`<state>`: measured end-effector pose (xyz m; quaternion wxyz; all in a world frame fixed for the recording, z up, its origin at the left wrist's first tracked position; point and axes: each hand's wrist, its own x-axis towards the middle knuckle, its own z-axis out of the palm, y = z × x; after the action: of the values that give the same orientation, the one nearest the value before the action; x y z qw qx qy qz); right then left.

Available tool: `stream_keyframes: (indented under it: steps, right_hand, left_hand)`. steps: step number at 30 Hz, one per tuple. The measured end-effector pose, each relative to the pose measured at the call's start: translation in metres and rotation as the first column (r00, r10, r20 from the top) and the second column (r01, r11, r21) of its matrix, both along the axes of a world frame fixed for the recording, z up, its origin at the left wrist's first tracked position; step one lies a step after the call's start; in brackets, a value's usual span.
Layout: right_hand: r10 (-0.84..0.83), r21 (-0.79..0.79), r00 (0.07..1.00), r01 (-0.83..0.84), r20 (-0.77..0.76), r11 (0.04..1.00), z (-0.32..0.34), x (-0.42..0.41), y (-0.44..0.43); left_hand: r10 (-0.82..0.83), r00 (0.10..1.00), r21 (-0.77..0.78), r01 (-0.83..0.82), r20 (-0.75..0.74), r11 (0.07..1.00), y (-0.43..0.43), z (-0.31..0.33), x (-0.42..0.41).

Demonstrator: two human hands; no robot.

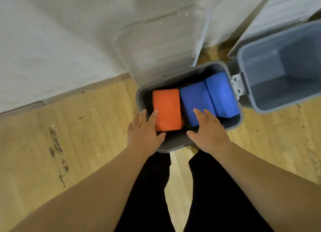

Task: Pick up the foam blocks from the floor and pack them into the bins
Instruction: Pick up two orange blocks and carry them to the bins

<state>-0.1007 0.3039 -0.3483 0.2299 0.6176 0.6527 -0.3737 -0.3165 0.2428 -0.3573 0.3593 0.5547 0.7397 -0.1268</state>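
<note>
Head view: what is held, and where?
Nothing is gripped. Open left hand touches the orange rectangular foam block, near corner; open right hand, the adjacent blue foam block.

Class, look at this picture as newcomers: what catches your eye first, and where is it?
The bright orange foam block and two blue foam blocks stand out, side by side in the grey bin at centre. The left hand and right hand reach over its near rim, fingers straight. A second grey bin stands at the right.
</note>
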Motion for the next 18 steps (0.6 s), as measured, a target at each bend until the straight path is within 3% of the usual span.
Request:
stream_keyframes:
  steps: [8, 13, 18]
  right_hand:
    - [-0.349, 0.021, 0.937, 0.349, 0.01, 0.937, 0.174, 0.049, -0.094]
    - [-0.501, 0.073, 0.866, 0.499, 0.005, 0.864, 0.221, 0.099, -0.163]
    - [-0.632, 0.116, 0.775, 0.629, -0.015, 0.769, 0.242, 0.168, -0.248]
  left_hand:
    - [-0.375, 0.927, 0.111, 0.373, -0.009, 0.921, -0.033, 0.169, 0.037]
    - [-0.517, 0.855, 0.161, 0.518, -0.054, 0.84, -0.041, 0.216, 0.072]
    - [-0.686, 0.714, 0.22, 0.697, -0.136, 0.682, -0.068, 0.247, 0.144]
